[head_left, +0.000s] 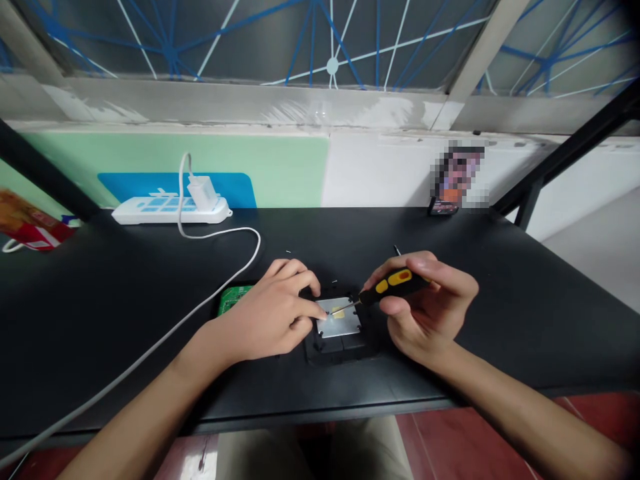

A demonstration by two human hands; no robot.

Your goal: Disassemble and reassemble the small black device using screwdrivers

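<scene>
Both my bare forearms (150, 407) (525, 407) come in from the lower corners of the frame, with my pale trouser legs (260, 453) between them at the bottom edge. Just above the centre of the lower half, a silvery metal plate (345, 328) with a yellow patch (339, 312) lies in a black casing (313, 355) on the black table (530, 320).

My left hand (270, 310) is palm down, fingers bent and spread, grasping nothing that I can see; its index fingertip is at the plate's left side. My right hand (433, 310), right of centre, is curled round the black and yellow handle of a screwdriver (395, 285). The shaft slants down to the left over the plate, and its tip is close to my left index fingertip; whether they touch, I cannot tell. Beyond my right fingers a thin dark rod (397, 251) pokes out.

A green circuit board (231, 297) lies partly hidden behind my left hand. From the lower left, a white cable (150, 353) curves up to a charger (203, 193) plugged into the white power strip (150, 212), upper left. A red packet (37, 223) is at the left edge, and a partly pixelated phone (457, 175) leans against the wall (380, 170), upper right.
</scene>
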